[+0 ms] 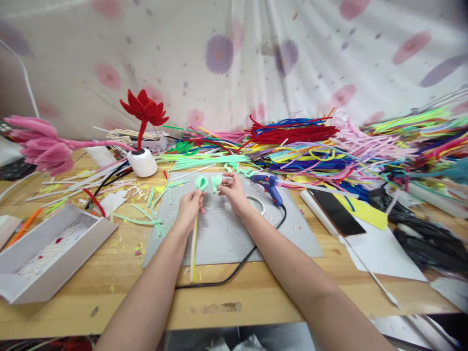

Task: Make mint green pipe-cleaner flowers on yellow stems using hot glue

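Observation:
Over the grey cutting mat (226,243), my left hand (188,210) pinches a pale stem (194,248) topped by a mint-green looped pipe-cleaner piece (201,183). My right hand (234,195) is closed on a second mint-green pipe-cleaner piece (216,182), a small gap to the right of the first. A blue glue gun (269,186) lies right of my right hand, its cord crossing beneath my forearm. Partly hidden behind that forearm is a roll of tape (259,203). Loose mint-green strips (151,217) lie at the mat's left, and curled green pieces (241,169) at its back edge.
At the left stand an open white box (54,256) with beads and a white pot (142,163) holding red and pink pipe-cleaner flowers. Heaped pipe cleaners (292,146) line the back. A phone (332,211), paper and black plastic bags (431,243) lie at the right.

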Motion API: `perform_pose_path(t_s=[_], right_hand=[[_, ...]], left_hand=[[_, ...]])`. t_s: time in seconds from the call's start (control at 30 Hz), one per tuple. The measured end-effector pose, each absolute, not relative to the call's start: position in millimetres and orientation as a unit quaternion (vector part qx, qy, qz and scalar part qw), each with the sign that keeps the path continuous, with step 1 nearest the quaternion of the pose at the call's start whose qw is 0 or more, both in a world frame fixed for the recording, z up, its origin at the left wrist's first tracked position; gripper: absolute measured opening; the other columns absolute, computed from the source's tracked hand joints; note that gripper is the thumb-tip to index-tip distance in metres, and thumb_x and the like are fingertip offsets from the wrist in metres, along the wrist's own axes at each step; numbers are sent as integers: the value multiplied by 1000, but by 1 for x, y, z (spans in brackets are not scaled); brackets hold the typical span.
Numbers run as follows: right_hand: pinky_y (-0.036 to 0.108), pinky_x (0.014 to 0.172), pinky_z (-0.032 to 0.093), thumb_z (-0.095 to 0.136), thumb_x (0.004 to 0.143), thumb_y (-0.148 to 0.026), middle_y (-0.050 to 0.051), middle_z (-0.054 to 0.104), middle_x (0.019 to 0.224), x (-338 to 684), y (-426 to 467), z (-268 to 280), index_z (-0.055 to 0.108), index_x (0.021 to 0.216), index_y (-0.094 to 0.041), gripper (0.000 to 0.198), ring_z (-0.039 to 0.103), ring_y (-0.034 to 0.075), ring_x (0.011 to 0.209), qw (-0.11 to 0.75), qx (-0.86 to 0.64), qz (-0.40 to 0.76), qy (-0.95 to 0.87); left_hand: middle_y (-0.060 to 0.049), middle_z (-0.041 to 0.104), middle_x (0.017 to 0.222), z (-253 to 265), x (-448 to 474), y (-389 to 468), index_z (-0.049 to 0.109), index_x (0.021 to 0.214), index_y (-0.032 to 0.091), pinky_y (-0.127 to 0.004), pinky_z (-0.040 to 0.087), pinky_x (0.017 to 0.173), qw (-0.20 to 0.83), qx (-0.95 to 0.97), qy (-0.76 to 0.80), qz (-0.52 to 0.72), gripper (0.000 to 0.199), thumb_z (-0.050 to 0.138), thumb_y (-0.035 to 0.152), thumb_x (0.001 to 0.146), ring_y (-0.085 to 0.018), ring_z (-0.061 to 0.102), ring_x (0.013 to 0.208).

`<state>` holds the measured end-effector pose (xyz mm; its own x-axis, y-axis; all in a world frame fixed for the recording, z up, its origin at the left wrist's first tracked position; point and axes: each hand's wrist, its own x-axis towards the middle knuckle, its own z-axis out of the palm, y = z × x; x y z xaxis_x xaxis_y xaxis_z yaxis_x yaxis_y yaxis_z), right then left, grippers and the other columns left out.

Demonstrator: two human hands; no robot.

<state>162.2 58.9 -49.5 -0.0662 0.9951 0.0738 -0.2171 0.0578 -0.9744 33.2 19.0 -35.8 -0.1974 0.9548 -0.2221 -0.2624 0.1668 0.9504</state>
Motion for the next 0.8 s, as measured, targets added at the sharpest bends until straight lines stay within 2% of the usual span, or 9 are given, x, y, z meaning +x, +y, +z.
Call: perform_pose_path(t_s=[0.13,0.3,0.47,0.6,0.8], right_hand=[[23,53,43,53,57,-18,-6,45,73,162,64,-64,35,101,-23,47,47,8,57,536,-455,473,-531],[23,57,44,49,61,-18,-5,44,76,161,63,-70,40,104,-22,44,46,8,61,515,-467,402,-596],[21,53,45,56,64,-28,-2,46,82,161,58,-61,42,96,-23,36,48,11,71,545,-404,464,-569],[21,53,45,61,64,-34,-2,48,77,164,55,-53,45,90,-22,33,48,11,67,531,-357,531,-555],[20,52,39,58,66,-29,0,54,81,169,53,-46,52,84,-19,21,48,11,69,477,-400,459,-634]], left_hand=[[7,38,43,-39,37,19,57,66,12,-19,36,34,506,363,565,541,19,55,29,75,-6,33,33],[6,42,44,-45,35,20,58,65,14,-20,36,33,474,402,585,521,19,50,25,79,-8,40,30],[5,46,44,-49,33,22,58,60,14,-18,35,32,464,411,584,524,18,56,23,75,-8,43,30],[4,45,42,-47,35,20,58,57,13,-18,37,32,481,412,578,514,19,60,24,72,-7,42,31],[4,45,41,-40,38,17,58,59,12,-20,44,35,529,410,555,495,20,63,29,69,-5,37,32]])
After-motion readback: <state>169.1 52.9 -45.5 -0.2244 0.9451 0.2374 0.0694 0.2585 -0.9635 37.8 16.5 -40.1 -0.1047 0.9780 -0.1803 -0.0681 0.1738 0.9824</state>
